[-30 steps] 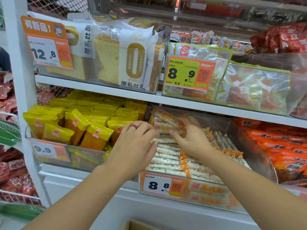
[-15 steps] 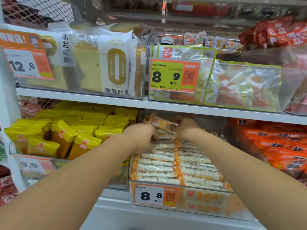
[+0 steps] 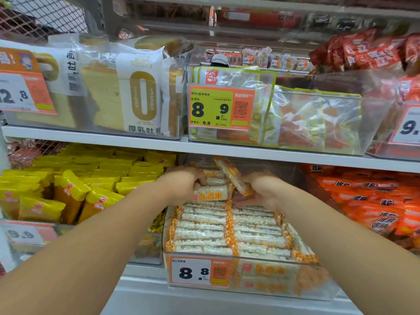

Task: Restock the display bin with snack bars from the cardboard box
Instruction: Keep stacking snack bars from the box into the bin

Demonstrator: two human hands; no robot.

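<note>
In the head view, both hands reached into the back of the clear display bin (image 3: 245,278) at centre frame. The left hand (image 3: 181,185) gripped stacked snack bars (image 3: 213,193); the right hand (image 3: 261,189), fingers curled, held a tilted bar (image 3: 231,173).

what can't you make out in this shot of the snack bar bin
- Cardboard box: not in the head view at all.
- Fingers of the left hand and right hand: curled away among the snack bars, so the exact grip is hidden.
- Back of the bin: covered by hands and the shelf above.
- Small print on the 8.8 tag: too small.
- Right price tag: cut off by the frame edge.
</note>
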